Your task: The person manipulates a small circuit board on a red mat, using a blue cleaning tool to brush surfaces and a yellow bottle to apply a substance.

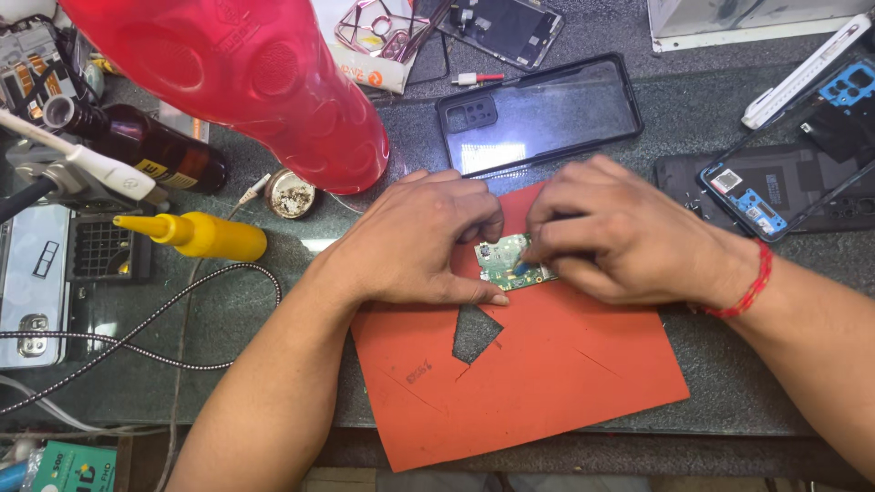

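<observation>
Small green printed circuit board [507,261]: lies flat on the orange-red rubber work mat [547,374], near the mat's upper middle, between the two hands. The mat gives it a soft, non-slip bed over the dark stone counter [273,310].

Left hand [415,246]: rests palm-down on the mat, fingers curled and pressed against the board's left edge, thumb laid along the mat below it; judged to be pinning the board so it cannot slide. Fingers bent and bearing on the board, not wrapped round it.

Right hand [611,232]: fingers bunched tight over the board's right side, pinching a thin tool with a blue tip [520,268] that touches the board. What the tool is cannot be told. A red thread band [752,284] circles the wrist.

Mat detail: an angular cut-out [474,333] shows the counter through it, just below the board.

Surrounding items, well apart from the hands:
- black phone back cover with camera opening [538,114], above the hands;
- opened phone body with blue inner parts [775,182], to the right;
- yellow squeeze bottle with pointed nozzle [196,234], lying on its side, left;
- dark brown glass bottle [155,146], lying behind it;
- large red translucent plastic container [255,77], upper left;
- braided black-and-white cable [164,314], looping across the counter.
</observation>
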